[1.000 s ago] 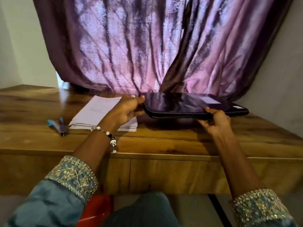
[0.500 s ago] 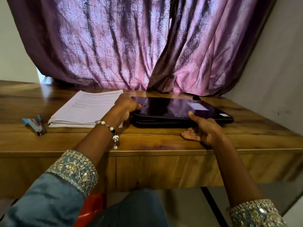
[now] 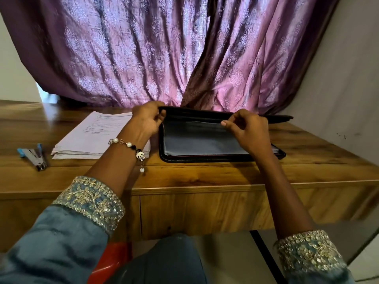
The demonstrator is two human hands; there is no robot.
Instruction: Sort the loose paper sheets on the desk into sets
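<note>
Pinching the zip folder (image 3: 205, 140) lid with left hand (image 3: 146, 119) and right hand (image 3: 247, 130), we judge the thin, floppy paper stack (image 3: 96, 138) near the surface's left edge best lifted underneath

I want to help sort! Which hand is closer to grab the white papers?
Left. The left hand grips the black zip folder's lid right beside the white paper stack; the right hand holds the lid farther away.

Desk (image 3: 225, 177): wood, showing a glossy grain. Curtain (image 3: 164, 58): patterned cloth, gleaming. Sheets (image 3: 92, 138): matt paper. Folder (image 3: 205, 158): black, zip-edged.
</note>
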